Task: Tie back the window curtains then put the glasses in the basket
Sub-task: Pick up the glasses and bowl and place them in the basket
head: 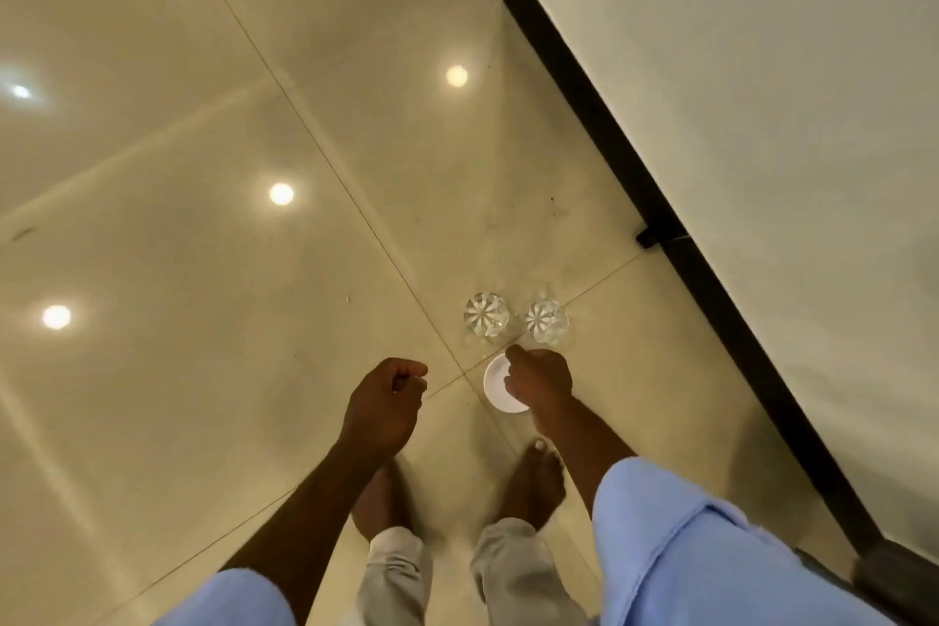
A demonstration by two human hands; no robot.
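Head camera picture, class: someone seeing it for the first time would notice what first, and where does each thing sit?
Two clear cut glasses stand side by side on the glossy tiled floor, close to the black skirting of the wall on the right. Just nearer the person, the right hand hangs over a small white dish, while the left hand is curled with nothing visible in it. Bright ceiling-light reflections dot the tiles on the left.

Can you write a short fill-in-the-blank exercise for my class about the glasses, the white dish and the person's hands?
1. ____ clear glasses stand side by side on the tiled floor.
2. The round dish just below the glasses is ____ in colour.
3. The right hand partly covers the ____.
4. The left hand holds ____.

Missing words: two; white; dish; nothing
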